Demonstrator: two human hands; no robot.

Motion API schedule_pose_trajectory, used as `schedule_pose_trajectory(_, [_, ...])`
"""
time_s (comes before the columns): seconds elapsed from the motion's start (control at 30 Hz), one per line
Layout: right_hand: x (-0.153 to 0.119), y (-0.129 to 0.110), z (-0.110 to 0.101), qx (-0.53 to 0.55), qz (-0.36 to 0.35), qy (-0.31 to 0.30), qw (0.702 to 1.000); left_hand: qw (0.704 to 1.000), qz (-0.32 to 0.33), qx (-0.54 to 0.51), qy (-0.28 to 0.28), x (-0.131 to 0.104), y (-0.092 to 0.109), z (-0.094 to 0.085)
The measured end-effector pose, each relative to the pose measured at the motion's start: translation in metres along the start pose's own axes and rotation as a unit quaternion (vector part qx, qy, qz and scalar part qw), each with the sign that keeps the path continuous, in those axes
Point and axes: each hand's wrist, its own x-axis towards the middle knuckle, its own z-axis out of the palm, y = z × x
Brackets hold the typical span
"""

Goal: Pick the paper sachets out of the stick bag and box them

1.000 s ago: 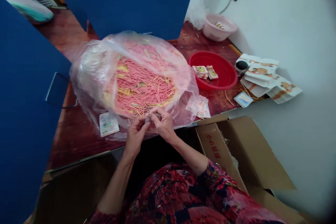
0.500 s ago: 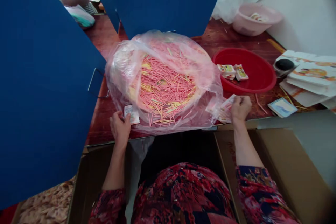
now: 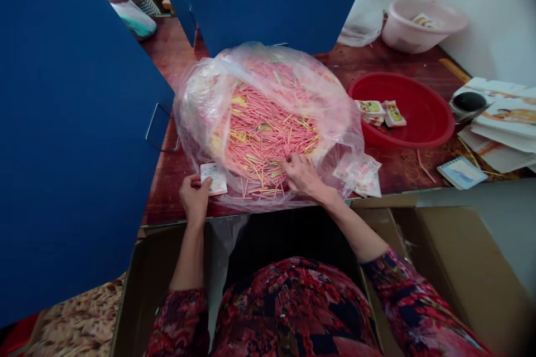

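A clear plastic bag (image 3: 201,86) lies open on the table, heaped with thin pink and yellow sticks (image 3: 268,128). At its near left corner my left hand (image 3: 195,196) is closed, pinching a small white printed packet (image 3: 214,179) between thumb and fingers. My right hand (image 3: 302,174) reaches into the near right part of the heap, its fingers curled down among the sticks. Whatever those fingertips grip is hidden. More printed packets (image 3: 369,175) lie in a loose pile beside the bag's right edge.
To the right stands a red basin (image 3: 431,117) holding several packets, with a pink basin (image 3: 419,33) behind it. A dark cup (image 3: 469,105), printed cartons (image 3: 511,120) and a small notepad (image 3: 462,172) lie further right. Blue panels (image 3: 84,122) wall off the left and back.
My right hand has left the packet pile on the right and moved left into the sticks. My left hand still holds its packet. The view has shifted slightly.
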Motion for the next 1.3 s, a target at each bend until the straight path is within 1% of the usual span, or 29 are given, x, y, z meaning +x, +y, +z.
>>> schedule_pose_trajectory(0.07, [0.011,-0.003,0.006,-0.012,-0.018,-0.036,0.999,1.0,0.0,-0.023,-0.004,0.0,0.0,-0.001])
schedule_pose_trajectory(0.13, [0.016,-0.002,0.008,-0.029,-0.049,-0.045,0.997,0.999,0.009,-0.03,-0.004,0.0,-0.001,-0.002])
schedule_pose_trajectory(0.2, [0.017,-0.001,0.008,-0.053,-0.072,-0.037,0.995,0.999,0.023,-0.031,-0.002,0.001,-0.002,-0.002])
schedule_pose_trajectory(0.27, [0.018,0.0,0.007,-0.074,-0.079,-0.022,0.994,0.999,0.031,-0.034,-0.009,0.002,-0.003,-0.003])
schedule_pose_trajectory(0.37, [0.019,-0.002,0.005,-0.092,-0.1,-0.005,0.991,0.999,0.033,-0.041,-0.016,0.004,-0.004,-0.004])
schedule_pose_trajectory(0.47, [0.022,-0.009,0.004,-0.107,-0.123,0.004,0.987,0.999,0.026,-0.04,-0.01,0.006,-0.004,-0.005])
schedule_pose_trajectory(0.57, [0.026,-0.021,0.009,-0.127,-0.136,0.008,0.982,0.998,0.018,-0.06,-0.008,0.006,-0.004,-0.007])
schedule_pose_trajectory(0.7, [0.03,-0.03,0.017,-0.139,-0.176,-0.012,0.975,0.995,0.012,-0.095,-0.002,0.004,-0.005,-0.009])
schedule_pose_trajectory(0.8, [0.03,-0.022,0.017,-0.132,-0.18,-0.02,0.975,0.988,0.001,-0.151,0.017,0.002,-0.003,-0.012])
schedule_pose_trajectory(0.93, [0.025,0.001,0.017,-0.122,-0.182,0.01,0.976,0.965,-0.022,-0.258,0.042,-0.004,0.005,-0.018])
schedule_pose_trajectory(1.07, [0.024,0.021,0.027,-0.055,-0.126,0.025,0.99,0.928,-0.013,-0.366,0.065,-0.011,0.02,-0.024])
schedule_pose_trajectory(1.17, [0.026,0.027,0.034,0.063,-0.089,0.055,0.993,0.91,0.023,-0.409,0.064,-0.018,0.037,-0.029])
schedule_pose_trajectory(1.23, [0.028,0.028,0.037,0.172,-0.068,0.097,0.978,0.905,0.042,-0.419,0.055,-0.024,0.047,-0.031])
schedule_pose_trajectory(1.3, [0.029,0.027,0.038,0.286,-0.041,0.13,0.949,0.9,0.039,-0.432,0.044,-0.03,0.055,-0.03])
